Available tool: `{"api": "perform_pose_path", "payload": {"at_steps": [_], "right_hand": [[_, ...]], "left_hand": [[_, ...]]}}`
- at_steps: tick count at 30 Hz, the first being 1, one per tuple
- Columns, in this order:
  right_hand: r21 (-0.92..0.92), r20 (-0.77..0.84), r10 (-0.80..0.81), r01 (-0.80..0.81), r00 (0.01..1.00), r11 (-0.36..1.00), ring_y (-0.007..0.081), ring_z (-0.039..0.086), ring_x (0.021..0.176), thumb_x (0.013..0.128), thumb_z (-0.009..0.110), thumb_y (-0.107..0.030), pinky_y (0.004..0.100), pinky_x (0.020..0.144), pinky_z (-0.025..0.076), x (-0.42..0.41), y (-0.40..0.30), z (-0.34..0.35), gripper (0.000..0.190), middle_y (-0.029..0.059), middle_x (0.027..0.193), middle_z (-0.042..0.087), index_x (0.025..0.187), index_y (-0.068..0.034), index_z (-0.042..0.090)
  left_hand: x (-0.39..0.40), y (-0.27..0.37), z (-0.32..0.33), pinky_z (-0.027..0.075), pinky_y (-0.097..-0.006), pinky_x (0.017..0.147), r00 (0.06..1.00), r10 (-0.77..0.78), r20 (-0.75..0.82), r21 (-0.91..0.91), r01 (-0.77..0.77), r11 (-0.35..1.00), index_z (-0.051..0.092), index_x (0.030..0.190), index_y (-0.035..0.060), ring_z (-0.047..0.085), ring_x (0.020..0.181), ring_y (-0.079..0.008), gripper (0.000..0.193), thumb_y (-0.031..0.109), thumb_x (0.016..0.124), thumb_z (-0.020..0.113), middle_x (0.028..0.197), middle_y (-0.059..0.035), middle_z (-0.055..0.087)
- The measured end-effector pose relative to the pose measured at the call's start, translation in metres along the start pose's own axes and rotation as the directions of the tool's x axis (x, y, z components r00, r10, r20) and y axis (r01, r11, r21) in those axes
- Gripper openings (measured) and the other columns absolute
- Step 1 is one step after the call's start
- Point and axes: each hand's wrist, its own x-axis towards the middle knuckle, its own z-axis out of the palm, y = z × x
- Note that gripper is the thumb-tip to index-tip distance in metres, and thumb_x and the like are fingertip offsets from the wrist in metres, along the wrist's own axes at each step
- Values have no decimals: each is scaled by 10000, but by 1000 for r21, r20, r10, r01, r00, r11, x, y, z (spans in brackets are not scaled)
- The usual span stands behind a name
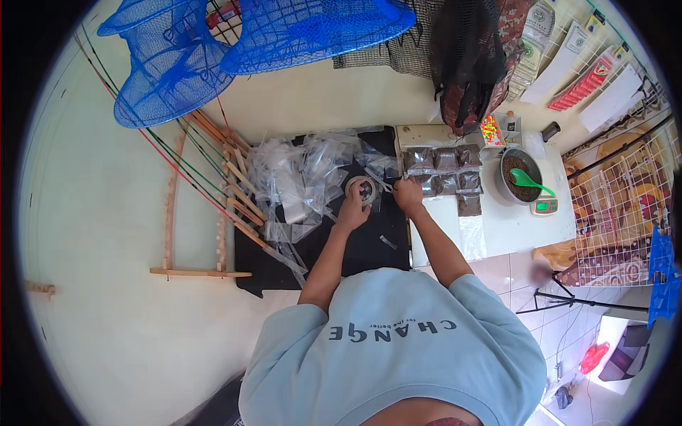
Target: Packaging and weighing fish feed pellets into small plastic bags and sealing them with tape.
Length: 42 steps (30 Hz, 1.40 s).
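My left hand (352, 210) grips a roll of clear tape (360, 190), with fingers over its ring, above the black cloth (325, 255). Just right of it, my right hand (408, 196) is closed on what looks like a pair of scissors (383, 184); the fingers hide part of it. Loose clear plastic bags (298, 181) lie heaped to the left. Beside my right hand, filled clear bags of dark brown grainy material (445, 160) stand in rows on the white table. A strip of clear plastic (388, 242) rests on the cloth nearer my body.
At right, a metal bowl (505, 183) with brown material and a green spoon (525, 180) sits on a digital scale (544, 206). Behind is a tray of bright small pieces (491, 130). Blue nets (170, 69) hang overhead; rods (160, 160) and a wooden rack (200, 273) stand left.
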Motion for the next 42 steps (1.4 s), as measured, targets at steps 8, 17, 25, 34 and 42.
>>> {"api": "perform_pose_path", "payload": {"at_steps": [8, 17, 25, 34, 42], "right_hand": [[217, -109, 24, 0, 994, 976, 315, 570, 955, 764, 650, -232, 408, 807, 479, -36, 17, 3, 141, 96, 857, 675, 809, -105, 695], [282, -239, 47, 23, 970, 959, 310, 561, 877, 759, 621, -169, 388, 822, 461, -82, 41, -1, 97, 68, 846, 673, 795, -120, 696], [302, -187, 74, -14, 980, 953, 305, 549, 912, 759, 618, -169, 390, 809, 465, -114, 66, -9, 96, 61, 858, 667, 806, -132, 693], [346, -144, 35, 17, 989, 938, 316, 555, 908, 770, 618, -176, 403, 806, 473, -157, 116, -12, 106, 62, 861, 669, 840, -135, 686], [410, -148, 37, 28, 988, 912, 308, 560, 866, 791, 613, -137, 375, 860, 420, -197, 183, -27, 128, 72, 886, 674, 893, -103, 683]], "left_hand": [[-13, 20, 1, 476, -353, 763, 996, -85, -11, -108, 84, 991, 265, 1319, 102, 608, 828, -248, 642, -26, 787, 600, 1050, -142, 489], [-32, 36, 17, 483, -354, 691, 998, -50, 26, -233, 54, 971, 286, 1316, 109, 625, 740, -243, 586, -7, 818, 573, 841, -101, 566], [-43, 53, 41, 487, -344, 673, 998, -40, 38, -229, 48, 972, 282, 1323, 103, 628, 715, -227, 588, -1, 821, 571, 843, -96, 588], [-62, 93, 70, 479, -318, 701, 993, -107, 52, -255, 117, 960, 283, 1327, 96, 610, 702, -188, 579, 8, 836, 578, 835, -92, 616], [-75, 134, 129, 495, -325, 661, 985, -162, 62, -324, 174, 930, 283, 1285, 79, 647, 734, -209, 512, -2, 845, 531, 953, -116, 666]]}}
